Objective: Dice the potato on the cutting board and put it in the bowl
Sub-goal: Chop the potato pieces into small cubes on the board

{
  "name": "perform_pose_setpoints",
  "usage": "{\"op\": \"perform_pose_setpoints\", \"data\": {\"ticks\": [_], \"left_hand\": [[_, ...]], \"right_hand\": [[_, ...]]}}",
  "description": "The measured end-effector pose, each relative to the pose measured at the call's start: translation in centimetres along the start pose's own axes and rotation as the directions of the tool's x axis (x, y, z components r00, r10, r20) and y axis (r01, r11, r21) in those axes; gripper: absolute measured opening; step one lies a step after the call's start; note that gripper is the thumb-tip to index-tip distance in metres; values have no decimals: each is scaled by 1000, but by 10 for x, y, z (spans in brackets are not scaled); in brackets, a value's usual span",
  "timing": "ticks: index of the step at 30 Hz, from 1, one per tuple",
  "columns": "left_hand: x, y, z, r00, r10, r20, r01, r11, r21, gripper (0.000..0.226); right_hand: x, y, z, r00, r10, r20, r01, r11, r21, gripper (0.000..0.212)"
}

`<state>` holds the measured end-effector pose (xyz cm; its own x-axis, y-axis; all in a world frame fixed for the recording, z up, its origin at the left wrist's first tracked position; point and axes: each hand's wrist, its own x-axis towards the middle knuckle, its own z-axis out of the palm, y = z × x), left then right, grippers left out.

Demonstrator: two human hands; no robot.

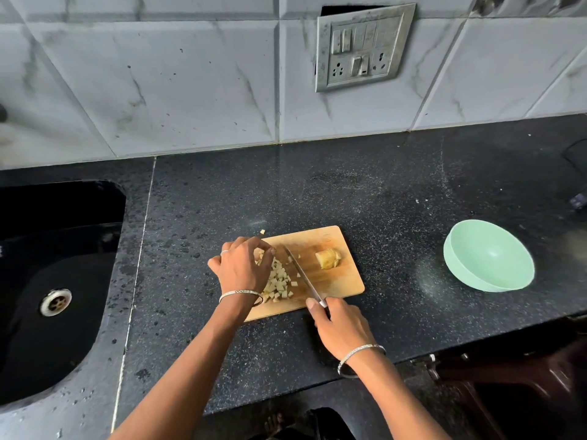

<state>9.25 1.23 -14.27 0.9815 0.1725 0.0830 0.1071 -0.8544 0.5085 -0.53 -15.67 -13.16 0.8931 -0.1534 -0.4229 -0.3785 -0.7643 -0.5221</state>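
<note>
A wooden cutting board (343, 281) lies on the black counter. A heap of diced potato (279, 282) sits on its left half, and an uncut potato chunk (328, 258) rests near its right end. My left hand (243, 268) curls over the diced heap, fingertips down on the pieces. My right hand (340, 328) grips the handle of a knife (301, 273), whose blade lies across the board just right of the heap. One stray cube (262, 231) lies on the counter beyond the board. A mint-green bowl (457, 268) stands empty to the right.
A black sink (57, 281) with a steel drain is set into the counter at the left. A tiled wall with a switch panel (362, 47) rises behind. The counter's front edge runs just below my right wrist. A dark cable (576, 198) lies far right.
</note>
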Motion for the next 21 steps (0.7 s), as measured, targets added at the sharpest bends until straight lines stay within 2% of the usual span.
{"op": "perform_pose_setpoints", "data": {"ticks": [4,7,10,14,17,18,21], "left_hand": [[-5,4,6,993,76,94,-79,997,25,19],[-10,12,10,992,110,63,-114,992,62,22],[-13,25,15,984,165,72,-164,986,-21,25],[-8,37,18,984,95,151,-51,961,-270,24],[-9,40,14,967,32,254,122,813,-569,22],[-8,39,12,965,19,263,148,786,-600,22],[-4,33,11,976,24,216,91,859,-504,24]], "right_hand": [[1,11,-8,1000,2,16,-3,999,46,48],[1,18,-19,1000,20,13,-22,990,138,44],[1,26,-30,999,38,-2,-37,972,231,42],[-3,29,-34,994,45,95,-77,925,371,45],[-8,26,-32,975,43,217,-149,850,506,45],[-9,25,-32,967,32,252,-168,825,540,45],[-9,24,-34,947,-13,320,-191,780,596,46]]}}
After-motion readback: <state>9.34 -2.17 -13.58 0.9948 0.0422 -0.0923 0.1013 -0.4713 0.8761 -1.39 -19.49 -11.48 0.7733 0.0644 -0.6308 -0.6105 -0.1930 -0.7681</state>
